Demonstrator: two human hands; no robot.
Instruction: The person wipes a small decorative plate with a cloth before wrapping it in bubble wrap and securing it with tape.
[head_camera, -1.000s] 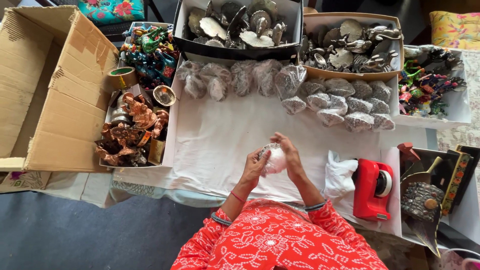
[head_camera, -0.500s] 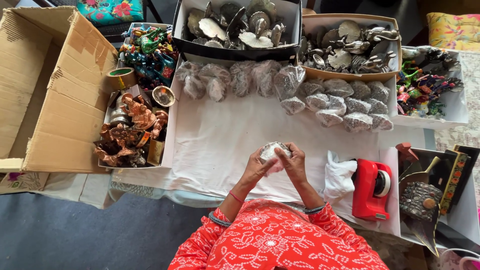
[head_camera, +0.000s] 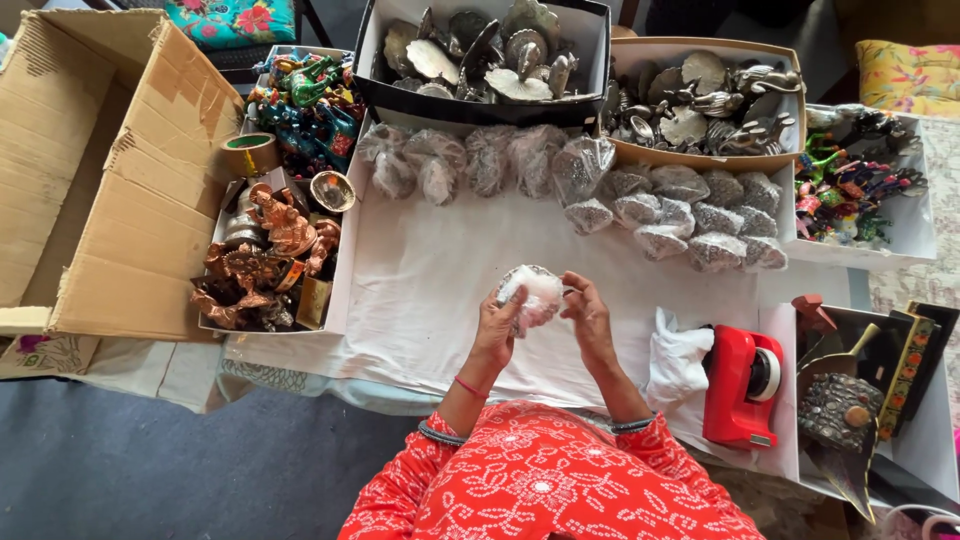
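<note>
My left hand (head_camera: 497, 325) and my right hand (head_camera: 587, 315) are raised together over the white cloth (head_camera: 420, 290). Between them they hold a small silver metal piece in crinkled clear plastic wrap (head_camera: 535, 292). The left fingers cup it from the side and below. The right fingertips touch its right edge. Behind the hands lies a row of several similar wrapped silver pieces (head_camera: 640, 195).
A red tape dispenser (head_camera: 741, 385) and a crumpled white cloth (head_camera: 678, 358) lie at my right. An open cardboard box (head_camera: 95, 190) stands left, beside trays of copper figurines (head_camera: 265, 260) and coloured figurines (head_camera: 305, 100). Boxes of unwrapped silver pieces (head_camera: 480, 50) line the back.
Both hands have lifted the wrapped piece slightly farther from my body and turned it. The plastic now sits more toward the left hand.
</note>
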